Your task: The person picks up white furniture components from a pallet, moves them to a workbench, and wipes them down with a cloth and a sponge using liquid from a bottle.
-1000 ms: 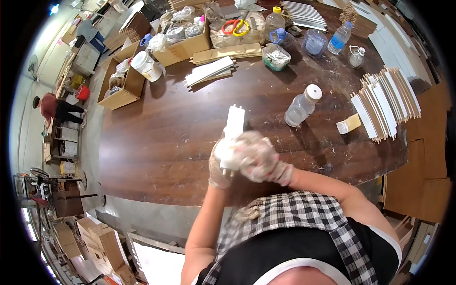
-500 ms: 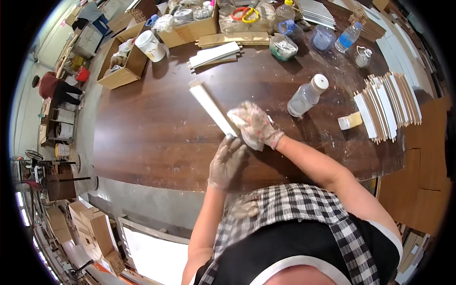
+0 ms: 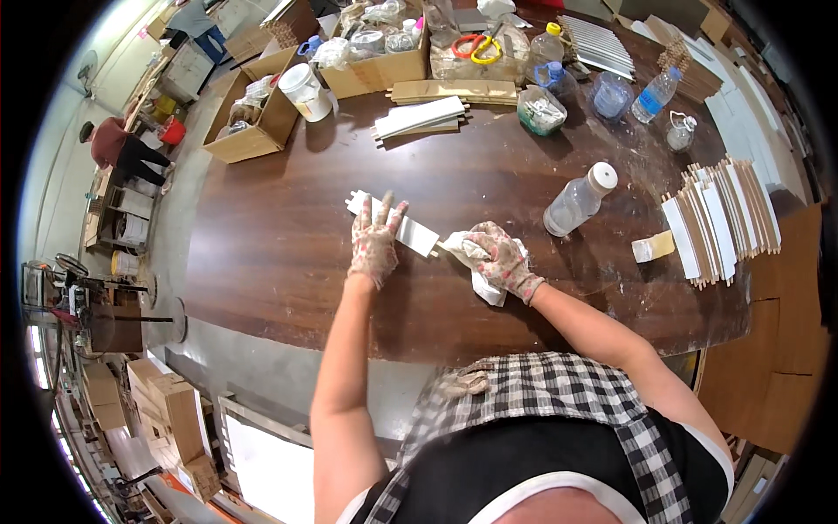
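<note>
Slat (image 3: pixel 417 236) and cloth (image 3: pixel 489 291) are white — the table (image 3: pixel 288 279) dark brown. The gloves (image 3: pixel 501 260) are pale with reddish spots, the apron (image 3: pixel 550 384) black-and-white check.

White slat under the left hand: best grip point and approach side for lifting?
I'd pinch the white slat across its long edges, on the bare stretch between the gloved left hand and the white cloth, coming from above. It appears to lie flat on the table, and its end pegs look too thin to hold well.

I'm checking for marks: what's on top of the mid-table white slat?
The left hand lies across the white slat; both ends show, but the surface beneath the hand is covered.
</note>
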Tool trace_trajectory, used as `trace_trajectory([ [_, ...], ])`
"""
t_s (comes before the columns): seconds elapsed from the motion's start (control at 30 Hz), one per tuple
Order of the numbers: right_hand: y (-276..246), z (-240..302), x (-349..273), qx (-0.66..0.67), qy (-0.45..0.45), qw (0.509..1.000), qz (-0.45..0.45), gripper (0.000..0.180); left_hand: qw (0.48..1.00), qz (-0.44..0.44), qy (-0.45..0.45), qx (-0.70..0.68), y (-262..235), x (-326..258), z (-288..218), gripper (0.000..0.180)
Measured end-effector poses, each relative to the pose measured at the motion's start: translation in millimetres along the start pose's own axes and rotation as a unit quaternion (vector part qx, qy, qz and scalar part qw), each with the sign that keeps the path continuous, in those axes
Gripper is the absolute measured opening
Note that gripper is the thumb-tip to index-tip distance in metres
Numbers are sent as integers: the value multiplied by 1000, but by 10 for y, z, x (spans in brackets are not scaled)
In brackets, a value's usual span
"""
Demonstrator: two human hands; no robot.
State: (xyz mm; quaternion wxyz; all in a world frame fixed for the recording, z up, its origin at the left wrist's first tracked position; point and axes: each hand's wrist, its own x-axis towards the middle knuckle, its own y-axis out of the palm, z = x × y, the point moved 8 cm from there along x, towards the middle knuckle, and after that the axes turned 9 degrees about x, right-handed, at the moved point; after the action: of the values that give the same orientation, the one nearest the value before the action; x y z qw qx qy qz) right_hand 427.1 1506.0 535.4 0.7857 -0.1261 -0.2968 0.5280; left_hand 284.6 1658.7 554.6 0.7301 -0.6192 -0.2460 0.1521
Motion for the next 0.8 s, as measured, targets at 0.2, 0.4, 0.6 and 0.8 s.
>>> trace_trajectory([
  [0.2,-7,-96,-8,62,38,997,15,40,985,129,116,24,174,145,125,60],
  [0.4,-149,-654,19,547,265,781,-147,23,587,151,-233,-760,225,-460,20,37],
  [0.6,-347,1336,227,140,-220,965,-29,28,221,65,-235,-944,-79,-651,-773,33],
  [0.8,-145,1115,443,-201,-281,938,38,31,201,97,-287,-932,-192,-968,-1044,42],
])
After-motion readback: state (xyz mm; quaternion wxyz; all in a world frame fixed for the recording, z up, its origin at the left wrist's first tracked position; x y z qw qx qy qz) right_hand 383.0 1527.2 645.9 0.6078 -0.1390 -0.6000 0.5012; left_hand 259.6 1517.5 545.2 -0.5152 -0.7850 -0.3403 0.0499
